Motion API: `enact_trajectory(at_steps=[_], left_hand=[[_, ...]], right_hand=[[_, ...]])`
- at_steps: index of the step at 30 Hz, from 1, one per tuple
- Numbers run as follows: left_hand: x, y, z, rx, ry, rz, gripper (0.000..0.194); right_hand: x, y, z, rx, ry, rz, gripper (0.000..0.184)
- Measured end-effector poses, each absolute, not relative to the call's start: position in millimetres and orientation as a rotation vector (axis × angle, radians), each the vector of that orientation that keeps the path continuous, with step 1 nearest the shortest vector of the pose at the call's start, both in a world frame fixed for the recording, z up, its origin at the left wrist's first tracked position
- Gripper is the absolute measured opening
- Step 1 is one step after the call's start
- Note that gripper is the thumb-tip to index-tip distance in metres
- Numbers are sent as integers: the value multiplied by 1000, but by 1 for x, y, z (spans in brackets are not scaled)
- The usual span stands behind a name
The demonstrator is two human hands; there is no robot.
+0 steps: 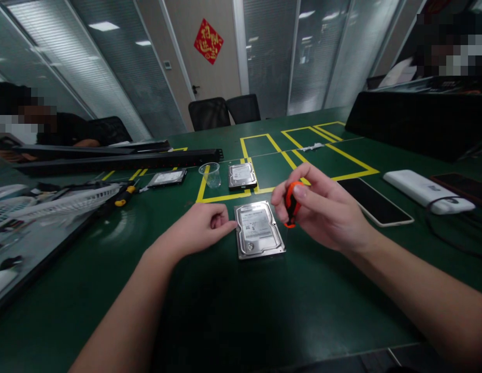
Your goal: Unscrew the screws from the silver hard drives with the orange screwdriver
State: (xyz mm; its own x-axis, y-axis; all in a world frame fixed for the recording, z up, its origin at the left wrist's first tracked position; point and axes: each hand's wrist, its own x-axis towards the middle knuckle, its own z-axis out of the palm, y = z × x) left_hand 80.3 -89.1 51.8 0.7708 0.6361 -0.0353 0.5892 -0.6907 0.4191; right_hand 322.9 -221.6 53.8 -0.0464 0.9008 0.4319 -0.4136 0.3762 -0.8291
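A silver hard drive (pixel 257 230) with a white label lies flat on the green table in front of me. My left hand (pixel 204 224) is at its left side, fingers curled, the thumb tip against the drive's edge. Just above and right of the drive, my right hand (pixel 322 204) closes around a screwdriver (pixel 292 204) with an orange and black handle. The screwdriver's shaft does not show. Behind this drive lies a second hard drive (pixel 242 175), beside a clear plastic cup (pixel 212 176). Further left is another drive (pixel 167 177).
A yellow-and-black screwdriver (pixel 126 196) lies at left near white plastic parts (pixel 70 207). A long black bar (pixel 120 159) is behind them. At right are a phone (pixel 375 199), a white power bank (pixel 427 190) with a cable, and a large black panel (pixel 415 124). Two people sit across the table.
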Motion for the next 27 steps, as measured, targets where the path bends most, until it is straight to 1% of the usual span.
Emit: enact_trajectory(at_steps=[3,5,9,11,15,16,18,21,24,25,27], left_hand=[[77,-79,42,2447,930,-23,51],[78,-78,37,2413,902,-90,54],[80,-80,34,2368,885,-96,52],[81,-81,33,2354,874,-69,52],[80,-79,31,2350,834,-54,50],[80,-78,31,2352,823,-55,50],[80,-77,29,2351,812,-57,50],[80,-76,28,2329,816,-72,52],[80,-76,28,2305,813,-81,53],[80,-76,29,2301,811,-80,53],[80,-77,29,2298,813,-77,53]], right_hand=[[321,-222,54,-548,-1198,1157,8],[320,-223,55,-556,-1193,1154,8],[320,-225,57,-556,-1174,1163,30],[322,-225,58,-566,-1174,1165,28],[323,-225,59,-592,-1166,1126,5],[323,-225,58,-592,-1168,1123,5],[322,-224,58,-589,-1179,1128,10],[320,-224,57,-594,-1177,1120,9],[321,-225,59,-605,-1165,1134,32],[322,-225,60,-611,-1165,1145,35],[323,-226,61,-615,-1176,1155,30]])
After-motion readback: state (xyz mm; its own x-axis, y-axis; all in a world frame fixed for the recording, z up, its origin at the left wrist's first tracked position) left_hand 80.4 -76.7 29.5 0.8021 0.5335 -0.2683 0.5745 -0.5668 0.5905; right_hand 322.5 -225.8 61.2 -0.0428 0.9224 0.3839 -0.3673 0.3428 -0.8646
